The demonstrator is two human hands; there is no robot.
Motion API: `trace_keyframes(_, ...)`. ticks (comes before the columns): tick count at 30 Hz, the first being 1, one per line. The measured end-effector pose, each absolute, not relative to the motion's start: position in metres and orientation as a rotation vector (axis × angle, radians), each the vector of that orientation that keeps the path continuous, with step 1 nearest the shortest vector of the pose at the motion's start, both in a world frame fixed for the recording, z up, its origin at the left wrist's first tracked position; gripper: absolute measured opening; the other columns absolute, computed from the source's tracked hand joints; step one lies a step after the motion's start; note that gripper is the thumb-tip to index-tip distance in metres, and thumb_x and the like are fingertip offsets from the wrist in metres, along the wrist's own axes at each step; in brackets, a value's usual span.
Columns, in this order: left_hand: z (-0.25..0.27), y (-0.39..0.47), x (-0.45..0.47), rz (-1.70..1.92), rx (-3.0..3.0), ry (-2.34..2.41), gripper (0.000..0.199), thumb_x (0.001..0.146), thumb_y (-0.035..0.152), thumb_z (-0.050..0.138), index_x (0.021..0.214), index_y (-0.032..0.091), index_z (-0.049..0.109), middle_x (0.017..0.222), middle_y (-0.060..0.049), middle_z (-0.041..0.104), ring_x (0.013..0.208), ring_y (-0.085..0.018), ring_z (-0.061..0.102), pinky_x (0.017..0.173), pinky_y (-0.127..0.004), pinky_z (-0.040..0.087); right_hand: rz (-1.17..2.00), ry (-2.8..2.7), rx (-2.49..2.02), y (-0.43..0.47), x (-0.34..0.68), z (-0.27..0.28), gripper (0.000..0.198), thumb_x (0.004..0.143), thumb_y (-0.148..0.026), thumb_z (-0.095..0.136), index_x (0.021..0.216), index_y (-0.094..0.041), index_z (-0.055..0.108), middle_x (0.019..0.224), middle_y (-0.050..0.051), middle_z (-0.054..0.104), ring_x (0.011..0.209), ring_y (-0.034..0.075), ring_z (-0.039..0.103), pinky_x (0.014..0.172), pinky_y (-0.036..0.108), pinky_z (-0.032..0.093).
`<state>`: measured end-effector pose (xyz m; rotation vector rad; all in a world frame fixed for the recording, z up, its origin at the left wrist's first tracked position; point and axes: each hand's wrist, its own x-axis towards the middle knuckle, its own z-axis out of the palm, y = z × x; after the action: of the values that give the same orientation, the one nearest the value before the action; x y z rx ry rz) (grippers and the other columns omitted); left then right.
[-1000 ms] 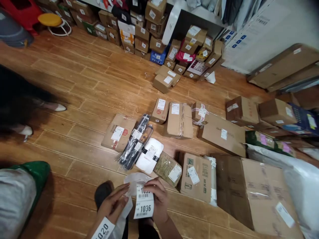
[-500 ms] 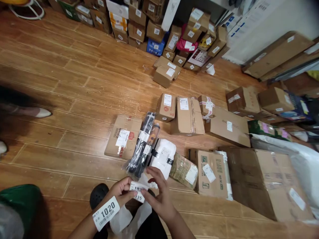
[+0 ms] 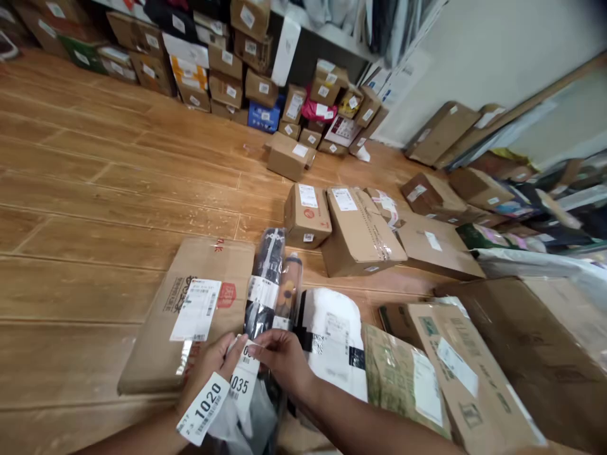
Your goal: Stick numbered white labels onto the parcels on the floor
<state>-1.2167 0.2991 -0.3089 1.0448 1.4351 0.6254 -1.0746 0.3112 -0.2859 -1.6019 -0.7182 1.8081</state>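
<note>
My left hand (image 3: 219,361) pinches a strip of white number labels (image 3: 241,387), on which "035" can be read. At the strip's top end, the fingertips of my right hand (image 3: 283,359) are closed on a label's edge. Another label (image 3: 203,407), printed 1020, is stuck on my left wrist. Pale backing paper hangs below the strip. Just beyond my hands lie long black plastic-wrapped packages (image 3: 269,259), partly hidden by them. A flat cardboard box (image 3: 147,344) with a shipping label is to the left, and a white wrapped parcel (image 3: 327,316) with black tape is to the right.
Wooden flooring (image 3: 118,221) stretches ahead and left. More parcels stand on the right, among them a brown paper package (image 3: 393,363) and a large carton (image 3: 516,341). A taped box (image 3: 360,234) sits ahead. Stacked labelled boxes (image 3: 227,88) line the far shelf.
My view has come lower and closer to the parcels. Both hands have moved forward over the black packages, still on the label strip. The person's foot at the left is out of view.
</note>
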Motion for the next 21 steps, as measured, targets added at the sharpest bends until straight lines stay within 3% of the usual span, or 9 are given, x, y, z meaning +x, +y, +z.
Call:
trace_keyframes(5, -0.34, 0.315, -1.231, 0.557, 0.827, 1.359, 0.055, 0.054, 0.064, 0.07, 0.08, 0.016, 0.067, 0.063, -0.002, 0.068, 0.058, -0.018, 0.058, 0.056, -0.027, 0.042, 1.663, -1.028, -1.582, 0.34, -1.081, -0.309, 0.048, 0.039, -0.058, 0.08, 0.057, -0.017, 0.062, 0.053, -0.003, 0.057, 0.046, 0.009, 0.044, 0.046, 0.026, 0.035)
trace_keyframes(7, -0.343, 0.312, -1.235, 0.499, 0.841, 1.305, 0.055, 0.053, 0.065, 0.07, 0.074, 0.015, 0.068, 0.064, -0.005, 0.07, 0.06, -0.02, 0.061, 0.056, -0.028, 0.043, 1.52, -1.135, -1.678, 0.364, -1.066, -0.31, 0.041, 0.051, -0.055, 0.076, 0.061, -0.017, 0.063, 0.058, -0.001, 0.06, 0.048, 0.01, 0.046, 0.048, 0.027, 0.037)
trace_keyframes(9, -0.341, 0.305, -1.237, 0.418, 0.901, 1.239, 0.057, 0.056, 0.07, 0.065, 0.07, 0.015, 0.067, 0.061, -0.006, 0.069, 0.057, -0.02, 0.061, 0.053, -0.027, 0.042, 1.264, -1.2, -1.85, 0.399, -1.038, -0.313, 0.029, 0.072, -0.047, 0.064, 0.071, -0.017, 0.061, 0.07, 0.0, 0.063, 0.056, 0.012, 0.051, 0.053, 0.028, 0.042)
trace_keyframes(11, -0.338, 0.296, -1.237, 0.38, 0.973, 1.189, 0.059, 0.059, 0.073, 0.061, 0.067, 0.015, 0.067, 0.057, -0.005, 0.067, 0.054, -0.017, 0.058, 0.051, -0.025, 0.039, 0.992, -1.267, -2.037, 0.44, -1.009, -0.319, 0.015, 0.082, -0.031, 0.058, 0.079, -0.016, 0.059, 0.083, 0.001, 0.063, 0.073, 0.014, 0.057, 0.068, 0.03, 0.047)
trace_keyframes(16, -0.327, 0.289, -1.237, 0.464, 1.053, 1.131, 0.056, 0.066, 0.071, 0.058, 0.061, 0.016, 0.068, 0.056, -0.005, 0.063, 0.052, -0.015, 0.053, 0.046, -0.023, 0.036, 0.83, -1.505, -2.372, 0.496, -0.977, -0.352, 0.012, 0.082, -0.026, 0.062, 0.084, -0.014, 0.062, 0.09, 0.003, 0.065, 0.085, 0.017, 0.061, 0.079, 0.038, 0.053)
trace_keyframes(21, -0.307, 0.295, -1.239, 0.537, 0.916, 1.154, 0.058, 0.061, 0.075, 0.06, 0.064, 0.017, 0.071, 0.061, -0.006, 0.068, 0.056, -0.017, 0.058, 0.05, -0.023, 0.043, 0.574, -1.588, -2.537, 0.488, -0.991, -0.367, 0.029, 0.085, -0.027, 0.059, 0.111, -0.015, 0.056, 0.118, 0.01, 0.059, 0.104, 0.023, 0.058, 0.089, 0.047, 0.051)
